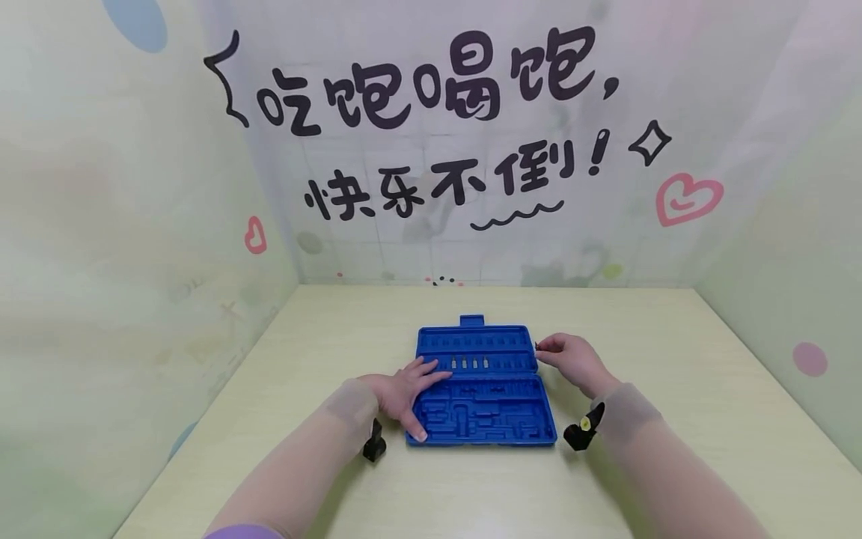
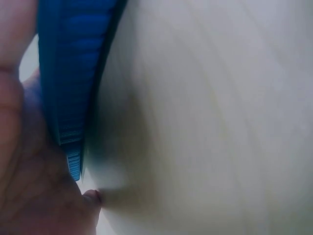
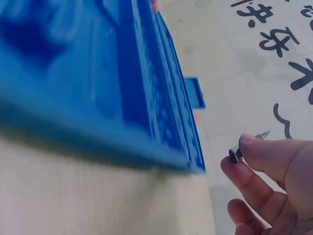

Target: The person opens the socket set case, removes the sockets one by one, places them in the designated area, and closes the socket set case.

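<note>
A blue plastic tool case [image 1: 494, 440] lies opened flat on the table, its moulded slots facing up. Several small silver bits [image 1: 474, 363] stand in a row in its far half. My left hand [image 1: 402, 391] rests on the left side of the case, fingers spread over the hinge area and thumb on the near left corner. In the left wrist view the palm is against the case's blue side wall [image 2: 73, 73]. Just off the far right edge, my right hand [image 1: 572, 363] pinches a small metal screwdriver bit [image 3: 234, 154] between thumb and forefinger, its pointed end showing past the thumb.
The pale wooden table [image 1: 323, 329] runs back to a printed wall [image 1: 417, 247] with large dark lettering. Side walls stand to the left and right. A blue latch tab [image 1: 472, 320] sticks out from the case's far edge. Both wrists carry small black cameras [image 1: 374, 443].
</note>
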`<state>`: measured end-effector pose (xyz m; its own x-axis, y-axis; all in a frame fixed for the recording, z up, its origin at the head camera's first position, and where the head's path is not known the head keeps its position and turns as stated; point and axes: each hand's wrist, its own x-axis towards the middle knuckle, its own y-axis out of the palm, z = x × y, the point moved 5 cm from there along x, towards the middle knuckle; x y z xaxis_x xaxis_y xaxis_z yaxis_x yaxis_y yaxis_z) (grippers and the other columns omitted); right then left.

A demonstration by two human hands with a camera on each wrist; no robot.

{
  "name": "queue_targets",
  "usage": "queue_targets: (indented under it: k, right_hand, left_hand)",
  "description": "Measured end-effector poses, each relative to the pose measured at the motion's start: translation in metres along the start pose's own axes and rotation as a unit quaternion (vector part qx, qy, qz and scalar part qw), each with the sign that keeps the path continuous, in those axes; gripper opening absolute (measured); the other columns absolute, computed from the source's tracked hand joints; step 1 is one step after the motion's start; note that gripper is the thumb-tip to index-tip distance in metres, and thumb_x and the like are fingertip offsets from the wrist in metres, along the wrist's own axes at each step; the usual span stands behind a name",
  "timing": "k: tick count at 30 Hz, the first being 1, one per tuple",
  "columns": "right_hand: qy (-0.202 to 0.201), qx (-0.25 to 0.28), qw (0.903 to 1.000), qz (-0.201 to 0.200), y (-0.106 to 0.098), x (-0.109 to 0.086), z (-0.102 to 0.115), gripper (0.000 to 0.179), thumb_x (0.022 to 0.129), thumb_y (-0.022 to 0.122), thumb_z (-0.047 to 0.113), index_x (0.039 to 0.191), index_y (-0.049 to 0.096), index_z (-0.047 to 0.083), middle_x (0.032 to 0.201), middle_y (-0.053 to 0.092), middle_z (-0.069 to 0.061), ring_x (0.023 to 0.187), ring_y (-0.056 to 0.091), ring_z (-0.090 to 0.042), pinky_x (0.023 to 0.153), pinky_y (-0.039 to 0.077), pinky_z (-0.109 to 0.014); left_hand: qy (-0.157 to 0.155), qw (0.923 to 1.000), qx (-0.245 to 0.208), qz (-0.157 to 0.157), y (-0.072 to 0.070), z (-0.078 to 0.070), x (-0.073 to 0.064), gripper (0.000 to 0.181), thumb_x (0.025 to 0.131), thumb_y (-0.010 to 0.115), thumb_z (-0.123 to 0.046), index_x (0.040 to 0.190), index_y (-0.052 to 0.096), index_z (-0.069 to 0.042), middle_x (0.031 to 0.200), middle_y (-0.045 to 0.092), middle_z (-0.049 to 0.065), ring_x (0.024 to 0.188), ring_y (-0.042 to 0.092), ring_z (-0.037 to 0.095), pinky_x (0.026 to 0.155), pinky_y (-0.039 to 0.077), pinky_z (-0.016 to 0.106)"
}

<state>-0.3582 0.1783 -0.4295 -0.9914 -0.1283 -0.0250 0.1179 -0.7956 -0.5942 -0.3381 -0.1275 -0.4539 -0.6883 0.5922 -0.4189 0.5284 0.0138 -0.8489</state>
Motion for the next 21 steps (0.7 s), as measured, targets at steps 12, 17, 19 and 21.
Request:
queue_targets:
  k: [12,17,19,21]
  right_hand:
    - [-0.073,-0.127,0.9892,0.002,-0.037,-0.014,-0.031,0.022,0.094,0.062,0.017,0.110,0.069,0.003,0.114,0.066,-0.016,0.100,0.061,-0.030,0.081,0.050,-0.044]
    - [-0.099,-0.163,0.9816,-0.004,-0.049,-0.017,-0.043,0.016,0.090,0.068,0.014,0.102,0.073,0.006,0.103,0.069,-0.012,0.101,0.061,-0.033,0.086,0.047,-0.050]
    - [-0.100,-0.176,0.9794,-0.003,-0.051,-0.019,-0.047,0.012,0.088,0.069,0.012,0.098,0.073,0.006,0.098,0.070,-0.009,0.098,0.061,-0.033,0.087,0.046,-0.051]
    - [-0.093,-0.190,0.9774,-0.001,-0.052,-0.020,-0.051,0.008,0.086,0.070,0.010,0.093,0.074,0.007,0.095,0.070,-0.007,0.096,0.061,-0.032,0.087,0.045,-0.051]
  left_hand:
    - [-0.004,1.0000,0.004,0.002,0.001,-0.003,0.001,0.111,0.071,0.080,-0.054,0.155,0.011,-0.032,0.162,-0.002,-0.001,0.147,-0.009,0.026,0.112,0.013,0.060]
    - [-0.005,1.0000,0.006,-0.001,0.000,-0.002,0.000,0.111,0.071,0.079,-0.055,0.155,0.011,-0.032,0.162,-0.002,-0.001,0.147,-0.009,0.027,0.111,0.013,0.061]
    - [-0.003,1.0000,0.006,-0.002,0.000,-0.001,0.000,0.110,0.071,0.079,-0.055,0.155,0.011,-0.032,0.162,-0.001,-0.001,0.147,-0.009,0.027,0.111,0.013,0.061]
    - [-0.001,1.0000,0.003,-0.003,0.001,-0.002,0.000,0.110,0.071,0.080,-0.054,0.155,0.012,-0.031,0.162,-0.001,0.000,0.147,-0.009,0.028,0.111,0.013,0.061]
